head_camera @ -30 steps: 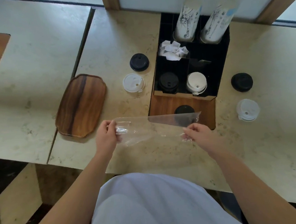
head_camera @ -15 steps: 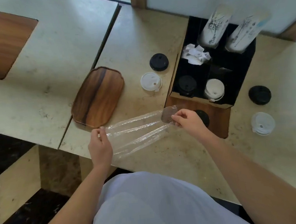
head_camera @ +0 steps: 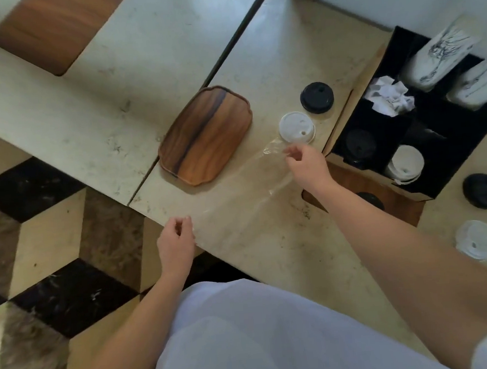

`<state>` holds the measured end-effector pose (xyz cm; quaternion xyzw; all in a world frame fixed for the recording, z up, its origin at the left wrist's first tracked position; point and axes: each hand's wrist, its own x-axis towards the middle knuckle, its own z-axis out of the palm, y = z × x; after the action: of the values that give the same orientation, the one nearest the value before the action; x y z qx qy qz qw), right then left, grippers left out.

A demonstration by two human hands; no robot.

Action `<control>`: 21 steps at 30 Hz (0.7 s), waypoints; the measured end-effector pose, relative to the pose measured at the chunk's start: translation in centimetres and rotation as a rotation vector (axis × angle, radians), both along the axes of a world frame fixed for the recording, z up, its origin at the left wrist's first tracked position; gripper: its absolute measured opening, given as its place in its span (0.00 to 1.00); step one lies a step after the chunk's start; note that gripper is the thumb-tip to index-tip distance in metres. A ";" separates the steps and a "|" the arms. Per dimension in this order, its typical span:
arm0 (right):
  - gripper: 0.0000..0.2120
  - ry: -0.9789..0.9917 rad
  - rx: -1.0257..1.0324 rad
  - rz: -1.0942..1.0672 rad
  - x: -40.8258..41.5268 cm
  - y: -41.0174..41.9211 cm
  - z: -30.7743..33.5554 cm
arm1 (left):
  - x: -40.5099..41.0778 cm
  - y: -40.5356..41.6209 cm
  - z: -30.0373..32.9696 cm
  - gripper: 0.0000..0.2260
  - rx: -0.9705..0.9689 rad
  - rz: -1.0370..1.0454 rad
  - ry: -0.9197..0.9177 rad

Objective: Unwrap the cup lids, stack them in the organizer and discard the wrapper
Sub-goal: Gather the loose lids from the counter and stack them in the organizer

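A clear plastic wrapper point(head_camera: 246, 195) is stretched flat and slanted over the table's front edge. My left hand point(head_camera: 177, 241) pinches its near end at the table edge. My right hand point(head_camera: 307, 165) pinches its far end beside a loose white lid point(head_camera: 297, 127). The black organizer point(head_camera: 346, 110) with a wooden front stands to the right. In its front compartments sit a stack of black lids point(head_camera: 360, 144) and a stack of white lids point(head_camera: 406, 163).
A wooden tray point(head_camera: 204, 135) lies left of the wrapper. Loose lids lie about: black point(head_camera: 317, 97) by the organizer, black point(head_camera: 483, 190) and clear point(head_camera: 476, 238) at the right. Wrapped cups point(head_camera: 440, 55) and crumpled paper point(head_camera: 389, 99) fill the organizer's back. Patterned floor shows at left.
Both hands have carried the wrapper leftward, away from the organizer's front. The left hand now sits at the table edge, and the view has swung left.
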<state>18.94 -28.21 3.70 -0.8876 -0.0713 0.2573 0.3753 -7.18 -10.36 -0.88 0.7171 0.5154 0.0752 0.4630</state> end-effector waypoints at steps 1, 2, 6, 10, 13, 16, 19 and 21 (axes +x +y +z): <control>0.13 -0.017 -0.008 -0.007 0.0 0.5 0.0 | -0.1 0.1 0.2 0.11 -0.007 0.009 0.010; 0.17 -0.062 -0.039 -0.015 0.0 0.8 0.0 | -0.1 0.1 0.4 0.10 -0.011 0.021 0.018; 0.25 -0.323 -0.220 -0.008 -1.7 1.1 0.1 | 0.1 0.3 1.0 0.12 0.335 -0.149 0.002; 0.24 -0.475 -0.297 0.239 -4.6 1.1 -0.8 | 1.6 -0.4 1.1 0.11 0.707 -0.502 -0.047; 0.26 -0.490 -0.315 0.382 -5.6 1.4 -2.0 | 2.8 -1.6 0.5 0.21 0.705 -0.723 0.050; 0.29 -0.455 -0.373 0.511 -5.5 1.9 -3.2 | 3.3 -2.0 -0.3 0.32 0.643 -0.963 0.129; 0.31 -0.401 -0.452 0.634 -4.9 2.4 -4.4 | 3.1 -2.1 -1.1 0.31 0.609 -1.069 0.187; 0.31 -0.379 -0.490 0.694 -4.4 2.8 -5.0 | 3.0 -2.0 -1.5 0.28 0.600 -1.105 0.221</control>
<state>14.55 -25.41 -1.27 -0.9051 -0.3685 0.2103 0.0268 -4.22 -12.33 -2.40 0.9792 0.0707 -0.1081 0.1566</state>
